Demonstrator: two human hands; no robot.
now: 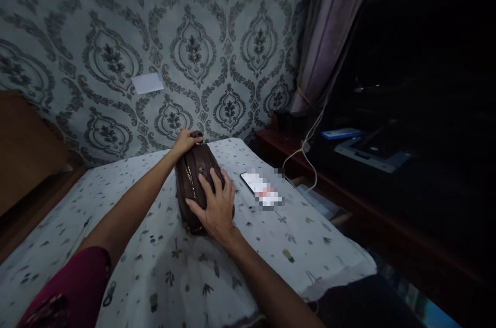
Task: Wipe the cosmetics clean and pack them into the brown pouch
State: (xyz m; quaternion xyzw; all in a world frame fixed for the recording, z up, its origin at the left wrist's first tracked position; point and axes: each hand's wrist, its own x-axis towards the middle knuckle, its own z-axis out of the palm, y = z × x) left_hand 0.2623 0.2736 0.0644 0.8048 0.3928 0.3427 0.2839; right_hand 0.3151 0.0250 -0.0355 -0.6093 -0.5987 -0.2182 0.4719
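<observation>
A dark brown bag [200, 160] with gold-coloured zippers lies on a white patterned cloth [186, 286]. At its far end my left hand [185, 141] is closed around the bag's handle [197, 135]. My right hand [217, 204] rests on the near right part of the bag, fingers spread across its top. A zipper line runs lengthwise to the left of the right fingers. To the right of the bag lies a phone [256, 187] with a lit screen, partly blurred out.
Patterned wallpaper [194, 54] with a white paper [148, 83] rises behind the cloth. At the right, a large black screen [426, 85] stands near a white cable [315, 126] and a blue object [341, 134]. A brown panel [31, 147] is at the left.
</observation>
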